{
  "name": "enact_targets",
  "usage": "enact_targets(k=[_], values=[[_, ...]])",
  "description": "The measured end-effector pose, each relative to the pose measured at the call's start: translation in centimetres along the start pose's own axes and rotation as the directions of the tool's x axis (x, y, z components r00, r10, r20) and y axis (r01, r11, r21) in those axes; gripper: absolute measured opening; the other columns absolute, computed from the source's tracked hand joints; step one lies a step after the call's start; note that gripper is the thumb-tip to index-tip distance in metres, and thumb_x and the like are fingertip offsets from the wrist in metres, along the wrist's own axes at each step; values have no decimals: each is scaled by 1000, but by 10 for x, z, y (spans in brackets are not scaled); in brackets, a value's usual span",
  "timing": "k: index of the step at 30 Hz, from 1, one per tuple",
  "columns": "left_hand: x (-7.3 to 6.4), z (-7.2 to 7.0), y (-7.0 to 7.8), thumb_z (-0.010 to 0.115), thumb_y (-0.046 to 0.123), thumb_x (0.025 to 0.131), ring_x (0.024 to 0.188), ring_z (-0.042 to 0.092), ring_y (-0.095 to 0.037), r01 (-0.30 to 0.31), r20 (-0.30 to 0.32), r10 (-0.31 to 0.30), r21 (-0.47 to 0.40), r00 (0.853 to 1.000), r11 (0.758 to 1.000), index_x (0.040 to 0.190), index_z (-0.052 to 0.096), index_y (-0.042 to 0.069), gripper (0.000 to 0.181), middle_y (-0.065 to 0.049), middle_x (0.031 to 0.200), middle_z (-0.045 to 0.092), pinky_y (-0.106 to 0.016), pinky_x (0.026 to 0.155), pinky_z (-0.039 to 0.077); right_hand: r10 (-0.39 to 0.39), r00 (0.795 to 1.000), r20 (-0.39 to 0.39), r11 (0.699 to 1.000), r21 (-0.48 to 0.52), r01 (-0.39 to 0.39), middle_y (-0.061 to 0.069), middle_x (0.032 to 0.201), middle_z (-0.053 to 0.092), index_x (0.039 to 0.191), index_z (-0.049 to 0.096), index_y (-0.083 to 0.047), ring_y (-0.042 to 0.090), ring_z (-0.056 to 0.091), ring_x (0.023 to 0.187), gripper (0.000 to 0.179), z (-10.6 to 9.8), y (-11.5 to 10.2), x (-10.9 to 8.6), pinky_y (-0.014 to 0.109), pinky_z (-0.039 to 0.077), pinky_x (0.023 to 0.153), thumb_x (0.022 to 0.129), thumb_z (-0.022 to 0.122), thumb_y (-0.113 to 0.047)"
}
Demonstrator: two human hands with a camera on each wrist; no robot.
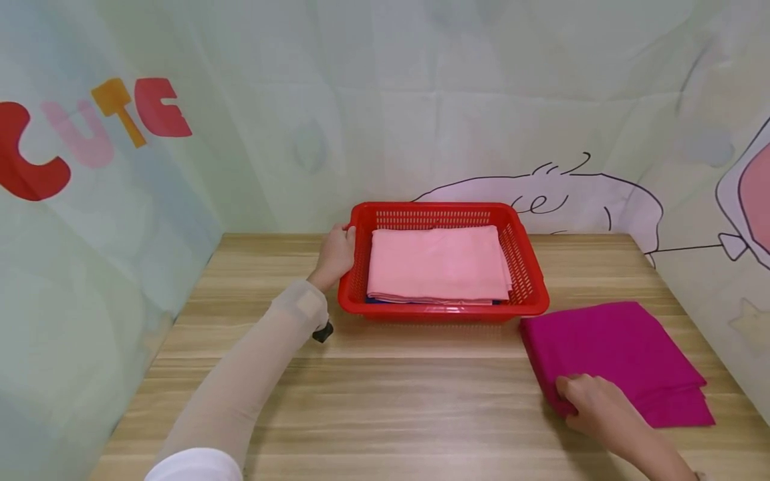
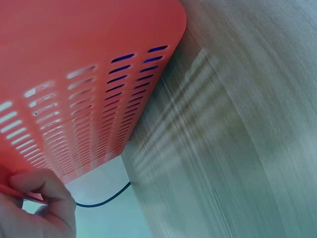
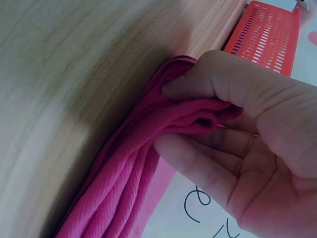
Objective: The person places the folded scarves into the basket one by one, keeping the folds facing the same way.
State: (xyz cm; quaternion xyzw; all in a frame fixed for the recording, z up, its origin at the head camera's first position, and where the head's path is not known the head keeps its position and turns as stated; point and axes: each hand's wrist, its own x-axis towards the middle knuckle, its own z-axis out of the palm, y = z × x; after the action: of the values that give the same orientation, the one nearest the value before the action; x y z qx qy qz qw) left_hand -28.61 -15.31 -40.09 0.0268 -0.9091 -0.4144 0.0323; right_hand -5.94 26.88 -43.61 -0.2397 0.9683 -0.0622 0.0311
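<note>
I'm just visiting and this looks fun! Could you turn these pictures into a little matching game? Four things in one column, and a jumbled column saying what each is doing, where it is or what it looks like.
Column one
1. Left hand
2. Pale pink cloth
3. Basket
4. Right hand

Column two
A. Lies folded inside the basket
B. Pinches the magenta cloth
C. Grips the basket's rim
D. Red, with slotted sides

Right pairs: 1-C, 2-A, 3-D, 4-B.

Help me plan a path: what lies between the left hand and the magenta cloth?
In the head view, a red perforated basket holding folded pink cloth.
</note>
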Motion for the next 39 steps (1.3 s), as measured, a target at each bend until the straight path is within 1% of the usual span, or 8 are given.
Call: enact_targets(k=[10, 13, 16, 19, 22, 28, 33, 39], values=[[-4, -1, 3, 36, 26, 110, 86, 67, -32, 14, 16, -13, -16, 1000, 1000, 137, 43, -7, 43, -22, 104, 60, -41, 73, 61, -9, 1000, 22, 1000, -5, 9, -9, 62, 36, 69, 47, -16, 8, 30, 57, 42, 0, 0, 1, 25, 32, 47, 63, 83, 5], [-3, -1, 2, 36, 26, 110, 86, 67, -32, 7, 9, -7, 0, 1000, 1000, 136, 44, -8, 43, -23, 104, 60, -41, 74, 61, -23, 999, 29, 1000, -17, 23, -9, 63, 38, 69, 49, -15, 8, 32, 56, 40, 0, -2, 1, 26, 34, 47, 64, 83, 5], [-3, 0, 1, 36, 26, 110, 86, 67, -32, 5, 4, -5, 10, 1000, 1000, 137, 44, -8, 44, -23, 104, 61, -41, 74, 60, -35, 999, 13, 998, -52, 36, -7, 64, 42, 69, 50, -14, 9, 39, 53, 38, 1, -5, 0, 28, 38, 46, 63, 82, 6], [-2, 0, 1, 36, 26, 110, 86, 67, -32, 10, -3, -10, 10, 1000, 1000, 137, 44, -8, 44, -23, 104, 61, -41, 74, 60, -34, 999, -9, 995, -95, 33, -3, 64, 45, 71, 52, -11, 15, 47, 52, 35, 2, -9, 1, 32, 43, 44, 62, 81, 6], [-1, 0, 1, 35, 26, 110, 86, 67, -32, 11, -7, -11, 7, 1000, 1000, 137, 44, -8, 44, -23, 103, 61, -41, 74, 60, -15, 1000, -4, 993, -116, 14, 1, 65, 48, 73, 54, -9, 19, 53, 54, 32, 3, -12, 2, 34, 47, 45, 63, 80, 7], [-1, 2, 0, 36, 26, 110, 86, 67, -31, 16, 0, -16, -4, 1000, 1000, 137, 44, -7, 44, -22, 104, 61, -40, 73, 61, 38, 999, 34, 995, -92, -35, 0, 66, 48, 74, 54, -9, 18, 52, 55, 32, 2, -12, 3, 34, 47, 48, 64, 81, 6], [-1, 2, 0, 37, 27, 110, 85, 67, -31, 15, -1, -15, -6, 1000, 1000, 137, 44, -7, 44, -22, 103, 61, -40, 72, 61, 52, 998, 43, 995, -93, -48, 2, 68, 50, 76, 55, -7, 19, 53, 57, 31, 2, -14, 3, 35, 49, 48, 66, 81, 6], [-1, 1, 1, 36, 27, 110, 84, 68, -31, 17, 0, -17, -4, 1000, 1000, 137, 44, -7, 44, -22, 102, 61, -40, 72, 61, 76, 997, 20, 991, -111, -73, 5, 70, 50, 78, 55, -5, 23, 57, 59, 30, 2, -16, 2, 38, 51, 48, 66, 80, 5]])
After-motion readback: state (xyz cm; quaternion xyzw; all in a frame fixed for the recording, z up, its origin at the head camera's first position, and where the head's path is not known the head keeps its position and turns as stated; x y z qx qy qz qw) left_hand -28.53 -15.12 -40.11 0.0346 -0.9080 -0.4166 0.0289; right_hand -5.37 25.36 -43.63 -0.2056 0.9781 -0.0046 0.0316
